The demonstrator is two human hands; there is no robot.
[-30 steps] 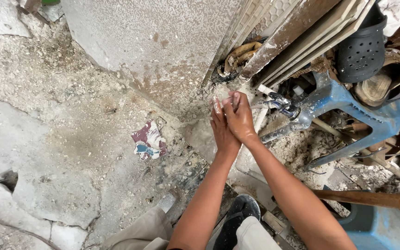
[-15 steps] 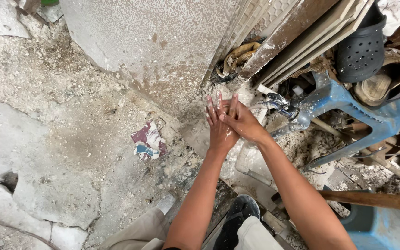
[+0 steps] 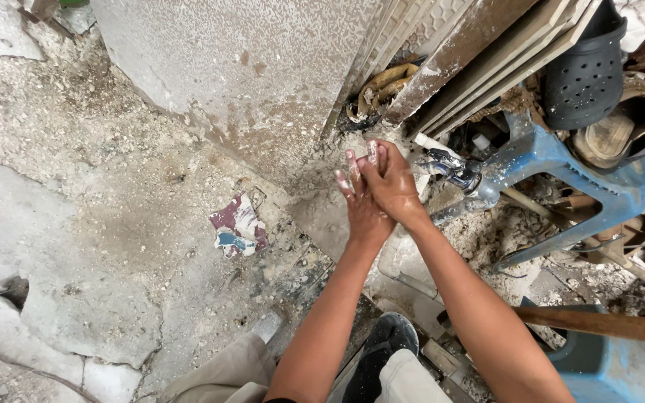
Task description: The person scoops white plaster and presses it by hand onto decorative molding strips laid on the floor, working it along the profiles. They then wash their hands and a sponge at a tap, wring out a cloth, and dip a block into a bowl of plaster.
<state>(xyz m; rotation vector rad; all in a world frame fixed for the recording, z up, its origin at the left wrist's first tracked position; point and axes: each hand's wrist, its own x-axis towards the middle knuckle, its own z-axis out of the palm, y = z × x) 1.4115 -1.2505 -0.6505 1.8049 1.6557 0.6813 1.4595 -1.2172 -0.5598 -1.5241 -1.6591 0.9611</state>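
My left hand and my right hand are pressed together palm to palm, the right lying over the left, with white lather on the fingertips. Neither hand grips any object; the fingers are extended and flat against each other, pointing away from me toward the base of the rough grey concrete wall. The long axis of the joined hands runs from my wrists up and slightly left in the head view.

Just right of my hands stands a small metal tap, its spout aimed left toward my right hand and nearly touching it; its body runs roughly level, left to right. Behind the tap lies a blue plastic stool, tipped on its side. A dark perforated plastic clog and a worn brown shoe rest above the stool.

On the cracked, dusty concrete floor, left of my hands and well apart, lies a torn scrap of red, white and blue wrapper. My own dark shoe shows at the bottom edge, between my forearms.
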